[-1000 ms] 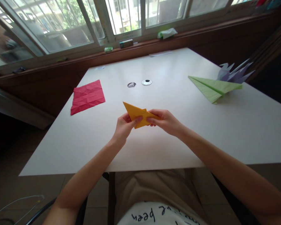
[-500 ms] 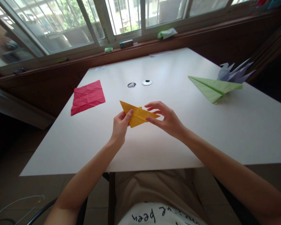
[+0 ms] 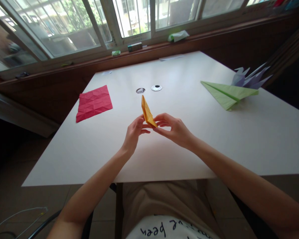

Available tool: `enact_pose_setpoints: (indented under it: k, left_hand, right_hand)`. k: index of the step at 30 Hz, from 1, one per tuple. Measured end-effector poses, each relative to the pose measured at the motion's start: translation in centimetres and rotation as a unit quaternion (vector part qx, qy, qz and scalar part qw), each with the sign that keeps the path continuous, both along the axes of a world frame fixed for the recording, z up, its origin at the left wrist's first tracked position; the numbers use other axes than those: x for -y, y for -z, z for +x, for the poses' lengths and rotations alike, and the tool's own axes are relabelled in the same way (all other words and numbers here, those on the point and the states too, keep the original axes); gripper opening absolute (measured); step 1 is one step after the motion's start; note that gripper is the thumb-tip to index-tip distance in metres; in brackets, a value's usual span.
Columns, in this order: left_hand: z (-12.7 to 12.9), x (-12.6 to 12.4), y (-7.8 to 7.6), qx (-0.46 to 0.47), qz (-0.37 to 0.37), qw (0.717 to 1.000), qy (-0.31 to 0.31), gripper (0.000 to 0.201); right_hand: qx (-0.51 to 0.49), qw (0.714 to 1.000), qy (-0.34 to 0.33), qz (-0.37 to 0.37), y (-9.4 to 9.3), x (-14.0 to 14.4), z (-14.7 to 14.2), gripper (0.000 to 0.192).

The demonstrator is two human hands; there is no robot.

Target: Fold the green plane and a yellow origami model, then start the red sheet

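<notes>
A folded orange paper plane (image 3: 147,112) stands on edge above the white table (image 3: 164,156), its nose pointing away from me. My left hand (image 3: 134,133) pinches its near end from the left. From the right, my right hand (image 3: 173,128) grips the same end with thumb and fingers. Both hands hover just above the tabletop near its front middle.
A creased red paper sheet (image 3: 94,102) lies flat at the left. A green paper plane (image 3: 227,93) and a pale purple folded paper figure (image 3: 250,77) sit at the right. Two round cable holes (image 3: 156,87) mark the table's middle. Small items line the window sill (image 3: 134,47).
The orange plane was lying flat between my hands; it has been turned up onto its edge, nose pointing away. My right hand let go briefly and now grips it again.
</notes>
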State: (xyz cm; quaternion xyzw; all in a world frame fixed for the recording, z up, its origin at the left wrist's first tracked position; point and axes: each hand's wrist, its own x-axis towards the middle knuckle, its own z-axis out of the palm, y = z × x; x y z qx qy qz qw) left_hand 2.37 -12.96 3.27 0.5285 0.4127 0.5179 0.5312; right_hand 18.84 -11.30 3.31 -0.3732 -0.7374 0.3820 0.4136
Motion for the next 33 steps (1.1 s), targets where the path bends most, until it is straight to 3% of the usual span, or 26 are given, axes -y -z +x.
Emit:
enact_pose_setpoints:
  k: [12, 20, 26, 33]
  left_hand:
    - [0.4, 0.2, 0.8, -0.080, 0.068, 0.995, -0.008, 0.028]
    - [0.0, 0.2, 1.6, -0.190, 0.091, 0.976, -0.053, 0.040]
    - [0.1, 0.1, 1.5, -0.216, 0.138, 0.965, -0.049, 0.033]
    - [0.4, 0.3, 1.1, -0.214, 0.196, 0.956, -0.040, 0.017]
  right_hand:
    - [-0.007, 1.000, -0.013, -0.020, 0.0, 0.3, -0.1, 0.023]
    - [0.067, 0.997, 0.032, 0.027, 0.2, 0.4, -0.3, 0.017]
    - [0.041, 0.999, 0.014, 0.018, -0.2, 0.5, -0.3, 0.022]
    - [0.067, 0.996, 0.054, 0.029, -0.4, 0.5, -0.2, 0.023]
